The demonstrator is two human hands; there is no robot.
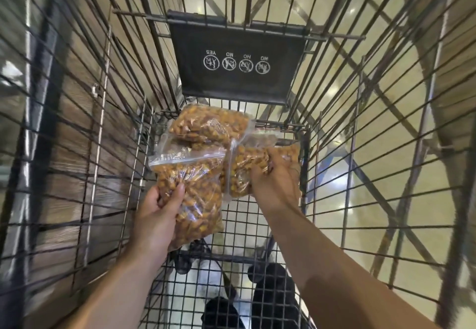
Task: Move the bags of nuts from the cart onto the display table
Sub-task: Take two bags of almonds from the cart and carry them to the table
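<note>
I look down into a wire shopping cart (244, 225). Three clear zip bags of orange-brown nuts lie near its far end. My left hand (157, 215) grips the nearest bag (198, 200) by its left edge, thumb on top, and the bag hangs lifted off the cart floor. My right hand (275, 182) is closed over a second bag (244, 169) to the right, fingers pressed into its upper part. A third bag (206, 122) rests behind them against the far end, touched by neither hand.
A black child-seat flap (239, 60) with white pictograms hangs above the far bags. Wire cart walls rise close on both sides. Through the mesh floor show dark shoes (273, 285) and pale tiles. Brown wood panelling (74, 133) stands outside the left wall.
</note>
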